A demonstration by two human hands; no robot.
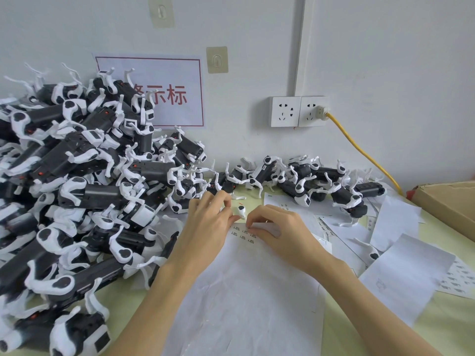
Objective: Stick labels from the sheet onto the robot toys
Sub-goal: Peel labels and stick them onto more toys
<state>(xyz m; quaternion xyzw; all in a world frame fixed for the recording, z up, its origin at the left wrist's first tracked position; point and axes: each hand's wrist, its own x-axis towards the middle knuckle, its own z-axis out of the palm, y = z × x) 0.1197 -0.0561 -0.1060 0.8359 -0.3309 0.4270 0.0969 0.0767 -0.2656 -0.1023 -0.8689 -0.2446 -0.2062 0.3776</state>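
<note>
Robot toys crowd left and rear; bare sheet lies open.

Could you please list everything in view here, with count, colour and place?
toys: many, black and white; big pile at left, smaller row along the wall
label sheet: one, white, centre, few labels left near its top
loose sheets: several, white, right
sign: one, white with red text, wall
sockets: two, white, wall
cable: one, yellow, plugged into right socket
hooks: two, clear, wall
box: one, cardboard, far right
left hand: on sheet's top edge
right hand: pinching at a label
</note>
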